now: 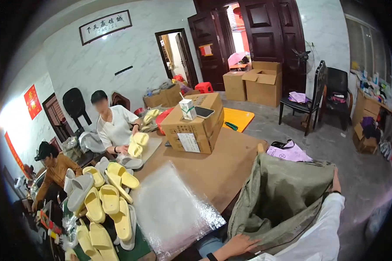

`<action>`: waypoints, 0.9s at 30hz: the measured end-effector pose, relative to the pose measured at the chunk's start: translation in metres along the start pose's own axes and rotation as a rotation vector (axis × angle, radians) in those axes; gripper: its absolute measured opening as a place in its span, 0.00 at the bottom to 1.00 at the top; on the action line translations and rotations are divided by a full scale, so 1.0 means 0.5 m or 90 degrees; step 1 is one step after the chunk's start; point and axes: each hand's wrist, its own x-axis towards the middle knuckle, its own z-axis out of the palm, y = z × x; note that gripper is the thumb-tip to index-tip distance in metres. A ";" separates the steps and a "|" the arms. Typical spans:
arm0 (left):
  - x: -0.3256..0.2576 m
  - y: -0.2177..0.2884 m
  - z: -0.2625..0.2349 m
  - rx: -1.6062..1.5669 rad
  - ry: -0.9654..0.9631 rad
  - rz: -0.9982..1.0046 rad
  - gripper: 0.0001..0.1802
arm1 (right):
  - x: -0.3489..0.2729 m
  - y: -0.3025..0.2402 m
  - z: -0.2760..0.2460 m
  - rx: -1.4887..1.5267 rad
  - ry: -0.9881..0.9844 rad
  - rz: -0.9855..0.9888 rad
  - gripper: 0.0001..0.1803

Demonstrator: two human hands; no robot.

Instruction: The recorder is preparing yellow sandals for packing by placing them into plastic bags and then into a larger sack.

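Note:
A large olive-green woven sack [283, 195] stands open at the right end of the brown table [222, 165]. My left hand [238, 245] grips the sack's lower front edge, a dark band on its wrist. My right hand [336, 179], in a white sleeve, holds the sack's rim at the far right, with its fingers mostly hidden behind the cloth. A pile of clear plastic bags [174, 209] lies on the table just left of the sack. Yellow and grey slippers [106, 198] are heaped further left.
A cardboard box [196, 128] with a small carton and a phone on top sits mid-table. A person in white [115, 126] handles a yellow slipper pair [137, 145]; another person in brown [52, 167] sits at the left. More boxes [261, 85] and a black chair [311, 98] stand behind.

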 end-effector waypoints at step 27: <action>0.036 0.061 -0.097 0.026 -0.052 0.027 0.08 | -0.255 0.376 0.510 -1.208 -0.970 0.113 0.26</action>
